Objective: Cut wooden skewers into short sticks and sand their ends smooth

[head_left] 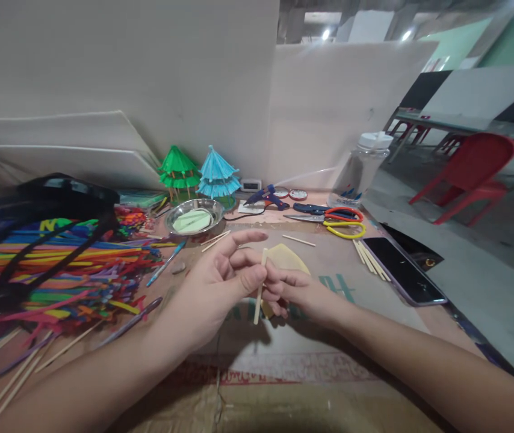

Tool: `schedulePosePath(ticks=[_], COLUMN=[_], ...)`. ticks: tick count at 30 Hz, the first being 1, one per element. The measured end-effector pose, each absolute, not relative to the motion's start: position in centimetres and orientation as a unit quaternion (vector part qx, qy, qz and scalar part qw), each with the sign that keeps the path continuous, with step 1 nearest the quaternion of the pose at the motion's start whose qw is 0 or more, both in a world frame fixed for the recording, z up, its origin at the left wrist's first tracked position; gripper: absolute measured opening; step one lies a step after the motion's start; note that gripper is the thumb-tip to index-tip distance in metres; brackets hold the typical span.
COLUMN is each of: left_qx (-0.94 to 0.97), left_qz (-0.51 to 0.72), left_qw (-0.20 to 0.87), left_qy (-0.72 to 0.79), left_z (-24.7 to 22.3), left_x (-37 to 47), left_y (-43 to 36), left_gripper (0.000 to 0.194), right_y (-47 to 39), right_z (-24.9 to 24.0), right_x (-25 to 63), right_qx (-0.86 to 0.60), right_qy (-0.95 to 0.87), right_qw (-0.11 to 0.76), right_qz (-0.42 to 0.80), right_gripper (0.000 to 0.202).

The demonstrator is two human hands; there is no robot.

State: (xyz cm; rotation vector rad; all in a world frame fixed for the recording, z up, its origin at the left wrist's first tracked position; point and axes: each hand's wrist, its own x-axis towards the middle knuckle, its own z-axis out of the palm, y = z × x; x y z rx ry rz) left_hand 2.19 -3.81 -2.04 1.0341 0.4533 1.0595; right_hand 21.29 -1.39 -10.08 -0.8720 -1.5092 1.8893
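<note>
A short, thin wooden stick [259, 300] stands nearly upright between the thumb and fingers of my left hand [225, 276]. My left index finger reaches out above it. Close against the stick and the left fingertips, my right hand [300, 291] has its fingers curled; whether it grips the stick too is hidden. Behind and below both hands is a pale yellow piece [289, 257] with a curved edge, partly covered by them. Another wooden stick [299, 240] lies on the table beyond, and more sticks [371, 260] lie grouped beside the phone.
Colourful pipe-cleaner-like strips [71, 264] fill the left side. At the back stand green [178, 168] and blue [218, 174] paper towers, a metal bowl [215, 207], a glue gun [263, 195], scissors [345, 222] and a clear bottle [360, 168]. A phone [404, 270] lies right.
</note>
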Motion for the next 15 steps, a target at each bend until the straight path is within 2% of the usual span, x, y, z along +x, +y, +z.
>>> schedulePosePath(ticks=[4, 7, 9, 11, 13, 15], left_qx=[0.472, 0.476, 0.480, 0.489, 0.502, 0.516], left_qz=[0.484, 0.482, 0.479, 0.476, 0.475, 0.471], left_qw=[0.701, 0.694, 0.688, 0.679, 0.663, 0.643], left_qy=[0.227, 0.246, 0.258, 0.271, 0.288, 0.313], left_z=[-2.2, -2.2, -2.1, -2.0, -2.1, -2.4], left_x=[2.1, 2.2, 2.3, 2.3, 2.3, 2.2], left_y=[-3.7, -3.6, -3.5, -3.3, -3.1, -2.8], left_gripper=[0.028, 0.022, 0.022, 0.022, 0.024, 0.026], right_y=[-1.1, 0.3, 2.2, 4.4, 6.6, 8.4], right_z=[-9.7, -8.1, -6.6, -5.5, -5.2, -5.7], right_x=[21.3, 22.8, 25.1, 28.3, 31.8, 34.8], right_qx=[-0.327, -0.341, -0.377, -0.472, -0.593, -0.627], right_qy=[-0.592, -0.656, -0.731, -0.781, -0.766, -0.750], right_qw=[0.267, 0.257, 0.253, 0.272, 0.232, 0.207], right_qz=[0.687, 0.622, 0.510, 0.306, 0.089, 0.036], right_gripper=[0.048, 0.040, 0.030, 0.021, 0.026, 0.035])
